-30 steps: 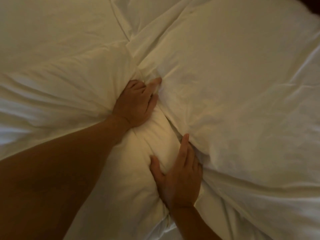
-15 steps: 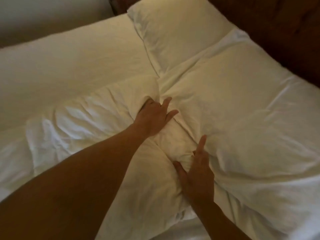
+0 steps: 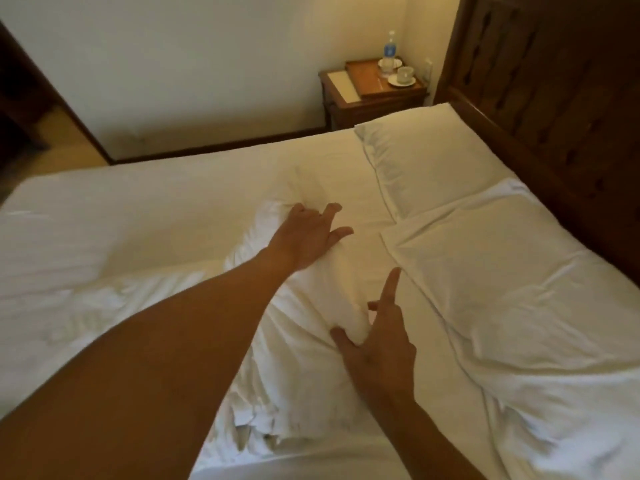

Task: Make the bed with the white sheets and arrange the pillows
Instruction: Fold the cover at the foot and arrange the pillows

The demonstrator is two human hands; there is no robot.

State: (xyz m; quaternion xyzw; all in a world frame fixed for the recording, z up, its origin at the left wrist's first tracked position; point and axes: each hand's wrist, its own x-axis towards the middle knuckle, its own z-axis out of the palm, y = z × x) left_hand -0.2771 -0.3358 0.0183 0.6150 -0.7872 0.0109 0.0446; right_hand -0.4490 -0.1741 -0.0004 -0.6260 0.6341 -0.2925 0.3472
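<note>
A crumpled white pillow (image 3: pixel 298 341) lies across the middle of the bed on the white sheet (image 3: pixel 156 209). My left hand (image 3: pixel 308 237) rests on its far end with fingers spread. My right hand (image 3: pixel 381 344) touches its near side, index finger straight, thumb pressed into a fold. Two smoother white pillows lie against the headboard: the far pillow (image 3: pixel 426 161) and the near pillow (image 3: pixel 519 289), which overlaps it a little.
A dark wooden headboard (image 3: pixel 554 98) runs along the right. A wooden nightstand (image 3: pixel 374 95) in the far corner carries a water bottle (image 3: pixel 390 46) and a cup on a saucer (image 3: pixel 403 76). A pale wall and a strip of floor lie beyond the bed.
The view has risen and pulled back, showing the room. Both hands have loosened from gripping the crumpled pillow to spread fingers, and that pillow now lies apart from the headboard pillows.
</note>
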